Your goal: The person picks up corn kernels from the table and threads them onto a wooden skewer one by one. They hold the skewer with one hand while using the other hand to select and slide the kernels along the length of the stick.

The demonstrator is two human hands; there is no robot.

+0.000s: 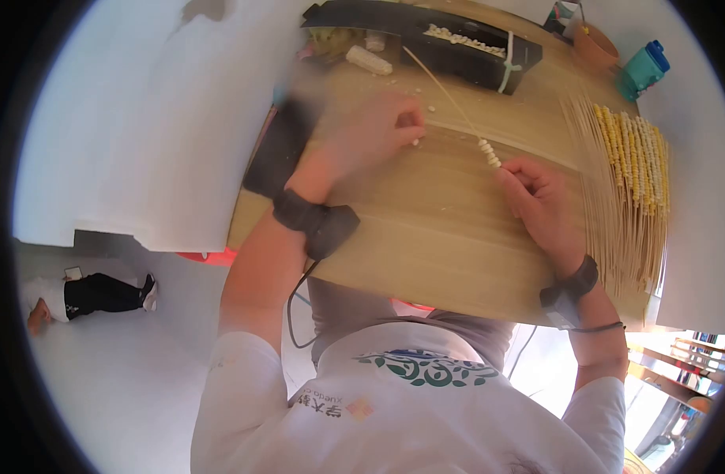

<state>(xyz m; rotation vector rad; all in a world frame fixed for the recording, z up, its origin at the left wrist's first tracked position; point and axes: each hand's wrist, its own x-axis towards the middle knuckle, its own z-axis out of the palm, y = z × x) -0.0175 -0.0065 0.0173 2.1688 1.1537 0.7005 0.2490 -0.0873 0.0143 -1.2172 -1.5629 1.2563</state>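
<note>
My right hand (540, 201) pinches the lower end of a thin wooden skewer (449, 91) between thumb and fingers. Several small cream-coloured pieces (490, 153) are threaded on it just above my fingertips, and the bare shaft slants up to the left. My left hand (374, 130), slightly blurred, is over the wooden table (426, 213) with fingers curled and pinched together. A small pale piece (415, 143) shows at its thumb tip. The two hands are apart.
Many skewers (631, 158) strung with yellow and cream pieces lie at the right. A black box (473, 51) at the back holds loose pale pieces. A blue-green bottle (643, 71) and an orange bowl (595, 47) are back right. Someone in dark trousers (106, 294) appears far left.
</note>
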